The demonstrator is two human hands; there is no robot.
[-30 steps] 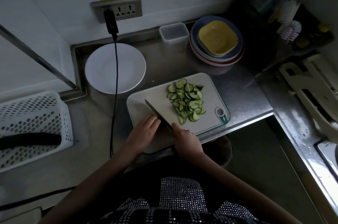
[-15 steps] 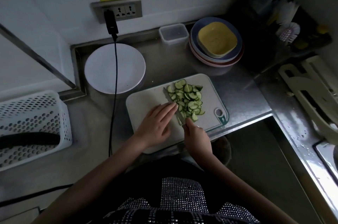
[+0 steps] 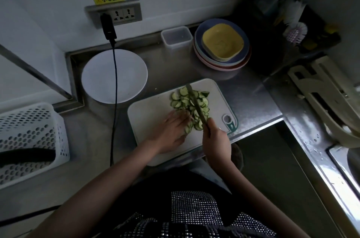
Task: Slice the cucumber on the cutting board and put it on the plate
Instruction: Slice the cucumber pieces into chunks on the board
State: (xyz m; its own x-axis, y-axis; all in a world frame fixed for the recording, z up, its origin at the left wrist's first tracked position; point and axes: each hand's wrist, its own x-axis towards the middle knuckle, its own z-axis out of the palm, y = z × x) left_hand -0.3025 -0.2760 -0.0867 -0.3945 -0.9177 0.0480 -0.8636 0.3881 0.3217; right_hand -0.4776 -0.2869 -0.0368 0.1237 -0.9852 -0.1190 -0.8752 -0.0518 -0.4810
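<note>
With right hand (image 3: 215, 141) gripping the knife (image 3: 195, 105) over cucumber slices (image 3: 191, 105), blade pointing far. Left hand (image 3: 172, 130) flat, fingers straight against the pile on the cutting board (image 3: 152, 113). Plate (image 3: 101, 82) far left.

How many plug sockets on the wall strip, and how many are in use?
3 on the wall strip: the left one holds the black plug, the middle and right are free. None look hidden.

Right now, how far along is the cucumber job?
Slicing looks done: the cucumber slices lie in a pile on the cutting board, no whole piece visible. In hand: the right hand holds the knife over the pile, and the left hand lies open against the slices. Left: the white plate holds no cucumber.
</note>
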